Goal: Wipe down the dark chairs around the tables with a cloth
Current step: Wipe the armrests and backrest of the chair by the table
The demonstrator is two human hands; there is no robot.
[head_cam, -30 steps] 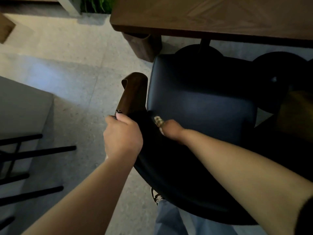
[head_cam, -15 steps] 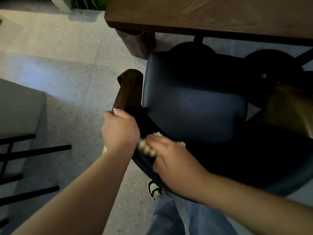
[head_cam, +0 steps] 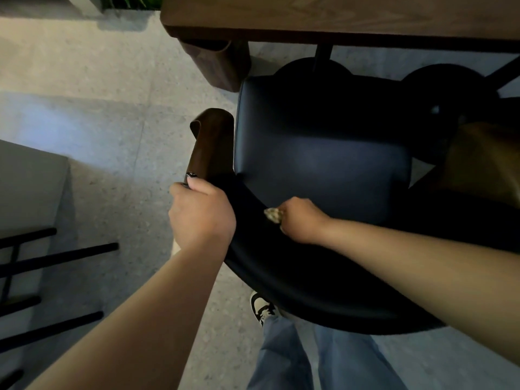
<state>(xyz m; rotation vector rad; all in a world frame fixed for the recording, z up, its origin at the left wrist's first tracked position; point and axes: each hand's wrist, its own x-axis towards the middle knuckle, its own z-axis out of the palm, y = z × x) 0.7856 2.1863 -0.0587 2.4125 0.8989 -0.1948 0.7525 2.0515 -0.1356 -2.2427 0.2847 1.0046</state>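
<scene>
The right hand (head_cam: 299,219), gripping the cloth (head_cam: 272,215), moved from the outer top of the chair's curved backrest (head_cam: 295,277) down to its inner face beside the seat (head_cam: 320,170).

The padded chair seat (head_cam: 320,164) is dark navy with a dull bluish sheen, and its curved padded backrest (head_cam: 295,277) reads near black. The rounded wooden armrest (head_cam: 211,142) is glossy reddish brown. The small crumpled cloth (head_cam: 272,215) is pale beige with darker mottling. The wooden desk (head_cam: 337,15) is mid brown with visible grain. The speckled stone floor (head_cam: 98,94) is light grey. The loose denim jeans (head_cam: 309,358) are faded blue; the sneaker (head_cam: 263,306) is black and white.
</scene>
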